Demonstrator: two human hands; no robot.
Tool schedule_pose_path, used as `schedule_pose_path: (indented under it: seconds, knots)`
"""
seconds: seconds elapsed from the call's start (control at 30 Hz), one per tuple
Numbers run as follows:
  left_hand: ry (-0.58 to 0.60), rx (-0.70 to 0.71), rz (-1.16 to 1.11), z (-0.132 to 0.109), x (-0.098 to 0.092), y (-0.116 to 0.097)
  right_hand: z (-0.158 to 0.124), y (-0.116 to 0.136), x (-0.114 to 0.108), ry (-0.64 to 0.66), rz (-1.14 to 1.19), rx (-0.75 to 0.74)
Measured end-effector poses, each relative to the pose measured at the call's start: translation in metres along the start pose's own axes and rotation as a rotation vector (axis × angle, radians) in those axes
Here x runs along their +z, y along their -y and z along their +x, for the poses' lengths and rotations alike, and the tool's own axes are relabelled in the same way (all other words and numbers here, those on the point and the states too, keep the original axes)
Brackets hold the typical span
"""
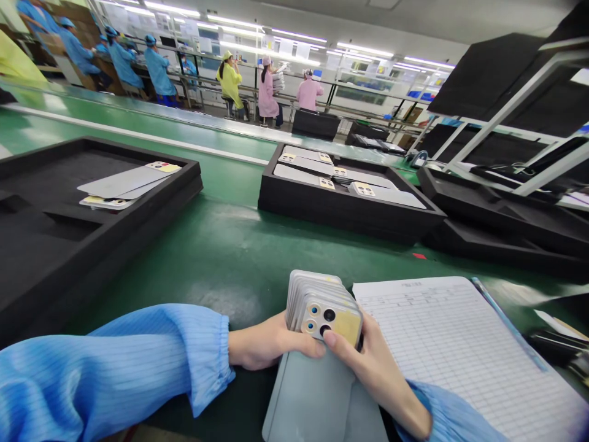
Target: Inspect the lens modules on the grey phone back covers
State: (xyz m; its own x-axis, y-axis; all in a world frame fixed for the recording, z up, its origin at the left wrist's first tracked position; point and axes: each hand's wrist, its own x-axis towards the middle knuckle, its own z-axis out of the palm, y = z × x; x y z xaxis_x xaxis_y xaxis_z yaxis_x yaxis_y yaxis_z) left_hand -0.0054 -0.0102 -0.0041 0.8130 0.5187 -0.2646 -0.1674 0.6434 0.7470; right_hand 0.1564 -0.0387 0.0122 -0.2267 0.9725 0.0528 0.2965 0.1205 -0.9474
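A stack of grey phone back covers [317, 387] stands in front of me at the bottom middle, fanned slightly at its top end. The uppermost cover carries a camera block with round lens rings and a yellowish film. My left hand [276, 341] wraps the stack's left side, its thumb lying just below the camera block. From the right, my right hand [370, 359] grips the same stack, thumb tip at the lower lens. The fingers behind the covers are hidden.
A black foam tray [322, 205] with several covers is beyond my hands. Another foam tray [151, 230] at left holds a few covers. A gridded paper sheet [442, 331] with a blue pen [506, 319] lies at right, near stacked black trays [501, 233]. People sit across the green bench [216, 245].
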Motion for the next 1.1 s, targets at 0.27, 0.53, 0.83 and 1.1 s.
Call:
schedule_pose_path:
  seconds: [0.27, 0.53, 0.83, 1.1]
  knots:
    - [0.007, -0.039, -0.105, 0.0002, -0.0019, -0.0009, 0.0005, 0.0012, 0.0014, -0.021, 0.027, 0.008]
    - [0.009, -0.038, -0.145, 0.0014, -0.0017, -0.0002, -0.0003, 0.0036, 0.0019, -0.04, 0.032, 0.041]
    - [-0.011, -0.004, -0.016, 0.0014, -0.0012, 0.0002, 0.0002, 0.0011, 0.0023, -0.044, 0.01, 0.035]
    - [0.105, 0.19, 0.28, 0.0018, 0.0013, -0.0021, 0.0018, 0.0047, 0.0078, -0.133, 0.056, 0.141]
